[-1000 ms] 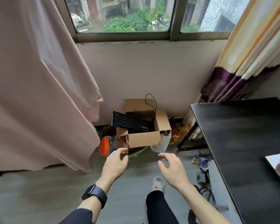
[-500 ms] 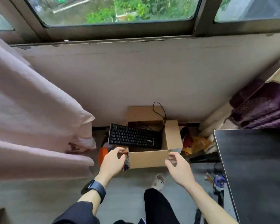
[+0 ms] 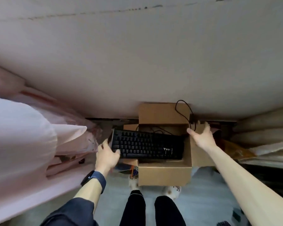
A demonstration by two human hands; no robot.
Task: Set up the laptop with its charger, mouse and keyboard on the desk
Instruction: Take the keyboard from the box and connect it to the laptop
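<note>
A black keyboard [image 3: 147, 145] lies across the open top of a cardboard box [image 3: 163, 175] on the floor by the wall, its left end sticking out past the box. A black cable [image 3: 183, 110] loops up from inside the box against the back flap. My left hand [image 3: 107, 154], wearing a dark watch, is at the keyboard's left end with fingers spread and the thumb over its near corner. My right hand [image 3: 201, 136] hovers open above the box's right flap, just beside the cable. Laptop, mouse and charger are not in view.
A pale pink curtain [image 3: 23, 136] hangs close on the left. A wall [image 3: 137, 62] rises right behind the box. Bags and clutter [image 3: 235, 149] lie to the right of the box. My feet in light slippers [image 3: 171, 191] stand at its front.
I have moved in and bent over the box; the window and desk have left the view. My left hand went from the box's front corner to the keyboard's end, my right hand to the right flap.
</note>
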